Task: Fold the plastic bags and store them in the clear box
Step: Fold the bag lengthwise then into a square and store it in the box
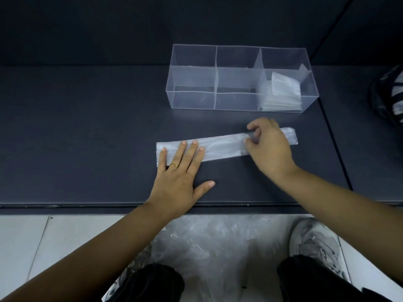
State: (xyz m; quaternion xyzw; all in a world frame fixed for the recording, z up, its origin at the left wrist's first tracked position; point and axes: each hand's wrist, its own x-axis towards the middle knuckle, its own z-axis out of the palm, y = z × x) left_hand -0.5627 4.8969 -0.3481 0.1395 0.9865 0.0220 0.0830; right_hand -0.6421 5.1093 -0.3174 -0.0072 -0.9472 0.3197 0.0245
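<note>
A plastic bag [222,147], folded into a long narrow strip, lies on the dark table [87,127] just in front of the clear box [194,99]. The left hand [178,177] (a gold ring [173,165] on one finger) presses flat on the strip's left end. The right hand [270,147] pinches the strip near its right end, fingers curled. Folded bags [283,92] sit at the box's right end, apparently in the near compartment. Loose plastic [213,247] lies on the floor below.
</note>
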